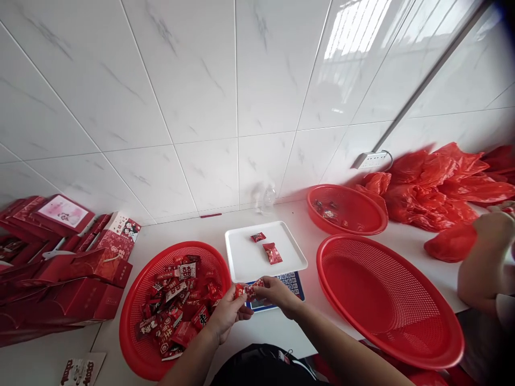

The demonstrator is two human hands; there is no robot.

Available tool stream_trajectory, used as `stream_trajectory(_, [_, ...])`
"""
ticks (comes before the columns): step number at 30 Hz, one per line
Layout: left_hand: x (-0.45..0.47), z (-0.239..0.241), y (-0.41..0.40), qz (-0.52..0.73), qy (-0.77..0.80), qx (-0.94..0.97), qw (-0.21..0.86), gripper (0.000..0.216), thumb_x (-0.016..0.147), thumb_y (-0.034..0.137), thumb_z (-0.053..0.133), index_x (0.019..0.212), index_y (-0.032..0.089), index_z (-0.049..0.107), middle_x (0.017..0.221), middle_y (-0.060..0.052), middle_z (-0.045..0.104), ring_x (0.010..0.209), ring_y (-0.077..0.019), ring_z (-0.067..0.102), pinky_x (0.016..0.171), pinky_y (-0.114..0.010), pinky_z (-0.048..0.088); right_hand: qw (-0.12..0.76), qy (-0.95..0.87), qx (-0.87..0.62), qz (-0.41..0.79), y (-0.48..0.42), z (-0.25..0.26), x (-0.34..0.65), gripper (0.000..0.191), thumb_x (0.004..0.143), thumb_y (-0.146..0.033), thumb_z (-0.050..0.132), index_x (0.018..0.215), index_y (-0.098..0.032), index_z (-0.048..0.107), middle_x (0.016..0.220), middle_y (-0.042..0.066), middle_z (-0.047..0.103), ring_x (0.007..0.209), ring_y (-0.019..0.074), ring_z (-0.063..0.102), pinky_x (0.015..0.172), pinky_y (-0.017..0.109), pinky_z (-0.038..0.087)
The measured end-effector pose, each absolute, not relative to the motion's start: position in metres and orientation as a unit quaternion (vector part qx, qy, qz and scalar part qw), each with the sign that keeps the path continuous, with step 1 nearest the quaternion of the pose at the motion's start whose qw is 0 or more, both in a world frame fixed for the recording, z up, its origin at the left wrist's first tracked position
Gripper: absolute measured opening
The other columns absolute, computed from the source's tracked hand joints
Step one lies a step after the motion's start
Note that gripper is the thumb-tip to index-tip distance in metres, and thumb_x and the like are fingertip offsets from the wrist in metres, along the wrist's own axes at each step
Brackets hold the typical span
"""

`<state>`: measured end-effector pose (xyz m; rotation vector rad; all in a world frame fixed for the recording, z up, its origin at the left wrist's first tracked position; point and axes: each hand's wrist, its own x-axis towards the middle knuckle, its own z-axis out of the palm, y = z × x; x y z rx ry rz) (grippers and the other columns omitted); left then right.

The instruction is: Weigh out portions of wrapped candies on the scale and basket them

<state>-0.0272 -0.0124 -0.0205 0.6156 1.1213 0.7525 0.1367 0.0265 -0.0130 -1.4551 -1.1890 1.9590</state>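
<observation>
My left hand [226,315] and my right hand [276,294] meet in front of the scale, both pinched on a small red wrapped candy [246,290] held between them. Just beyond is a white tray [245,258] on a digital scale [290,282], with two red candy packets [272,252] lying on it. To the left, a red mesh basket [139,300] holds several red-wrapped candies [177,305]. A large red mesh basket [386,297] with nothing in it sits to the right.
Red gift boxes [60,268] are piled at the left. A smaller red basket [346,209] with a few candies stands at the back right, beside red plastic bags [438,185]. Another person's arm [483,257] shows at the right edge. A power strip [372,159] hangs on the tiled wall.
</observation>
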Motion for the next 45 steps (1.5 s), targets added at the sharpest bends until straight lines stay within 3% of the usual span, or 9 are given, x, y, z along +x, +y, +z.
stream_trajectory(3, [-0.029,-0.022,-0.009,0.372,0.521,0.257,0.724,0.038,0.071,0.033,0.065,0.105,0.021,0.052,0.089,-0.003,0.06,0.064,-0.0095,0.059,0.067,-0.027,0.046,0.299,-0.343,-0.522,0.721,0.04,-0.016,0.14,0.031,0.065,-0.041,0.07,0.08,-0.016,0.058,0.079,0.005,0.068,0.074,0.0148,0.063,0.066,0.026,0.047])
stream_trajectory(6, [-0.032,-0.021,-0.007,0.39,0.517,0.226,0.728,0.04,0.071,0.027,0.065,0.108,0.02,0.051,0.095,-0.005,0.06,0.072,-0.011,0.06,0.076,-0.029,0.046,0.379,-0.254,-0.513,0.727,0.049,-0.014,0.146,0.045,0.067,-0.038,0.07,0.105,-0.02,0.053,0.098,0.006,0.065,0.085,0.0158,0.064,0.076,0.028,0.049])
stream_trajectory(9, [-0.031,-0.018,-0.009,0.376,0.516,0.226,0.736,0.036,0.072,0.031,0.065,0.104,0.021,0.052,0.1,-0.007,0.062,0.08,-0.0145,0.062,0.08,-0.032,0.045,0.345,-0.265,-0.546,0.716,0.046,-0.01,0.15,0.064,0.067,-0.037,0.069,0.122,-0.023,0.041,0.102,0.006,0.063,0.084,0.0162,0.064,0.075,0.03,0.049])
stream_trajectory(16, [-0.024,-0.01,-0.018,0.266,0.482,0.38,0.744,0.034,0.073,0.044,0.061,0.093,0.017,0.061,0.087,-0.009,0.066,0.072,-0.0155,0.062,0.066,-0.029,0.043,0.178,-0.526,-0.425,0.715,0.02,-0.006,0.139,0.025,0.071,-0.04,0.063,0.075,-0.015,0.064,0.06,-0.003,0.058,0.056,0.0082,0.05,0.054,0.022,0.037])
stream_trajectory(22, [-0.025,-0.016,-0.025,0.227,0.531,0.42,0.7,0.035,0.072,0.05,0.057,0.074,0.015,0.062,0.066,-0.007,0.066,0.061,-0.0151,0.059,0.059,-0.027,0.04,0.161,-0.543,-0.442,0.696,0.02,-0.014,0.143,0.023,0.066,-0.038,0.067,0.067,-0.016,0.063,0.06,-0.003,0.059,0.057,0.0089,0.049,0.054,0.022,0.035])
stream_trajectory(29, [-0.039,-0.017,-0.012,0.393,0.549,0.41,0.614,0.032,0.074,0.048,0.056,0.071,0.016,0.06,0.063,-0.003,0.062,0.052,-0.011,0.052,0.05,-0.022,0.036,0.309,-0.331,-0.514,0.729,0.043,-0.012,0.154,0.024,0.067,-0.038,0.07,0.073,-0.017,0.06,0.069,0.0,0.063,0.062,0.0097,0.057,0.058,0.022,0.043])
stream_trajectory(34, [-0.076,-0.039,0.001,0.426,0.644,0.4,0.493,0.024,0.076,0.038,0.056,0.089,0.019,0.06,0.083,-0.007,0.065,0.075,-0.0182,0.059,0.068,-0.028,0.043,0.346,-0.203,-0.499,0.768,0.053,-0.003,0.165,0.029,0.074,-0.037,0.065,0.096,-0.019,0.059,0.111,0.009,0.063,0.089,0.0152,0.063,0.071,0.025,0.049])
stream_trajectory(39, [-0.106,-0.074,0.003,0.343,0.721,0.484,0.358,0.041,0.068,0.019,0.061,0.109,0.019,0.055,0.118,-0.013,0.056,0.115,-0.0258,0.045,0.097,-0.035,0.029,0.284,-0.223,-0.487,0.795,0.033,-0.006,0.163,0.032,0.075,-0.031,0.065,0.103,-0.018,0.058,0.1,0.008,0.067,0.077,0.0124,0.064,0.072,0.025,0.049])
stream_trajectory(45, [-0.111,-0.088,0.008,0.176,0.747,0.537,0.35,0.05,0.066,0.019,0.062,0.116,0.022,0.054,0.129,-0.015,0.046,0.12,-0.033,0.039,0.098,-0.041,0.024,0.242,-0.246,-0.497,0.796,0.017,-0.015,0.161,0.026,0.075,-0.03,0.065,0.098,-0.018,0.061,0.094,0.007,0.068,0.075,0.0134,0.064,0.075,0.028,0.048])
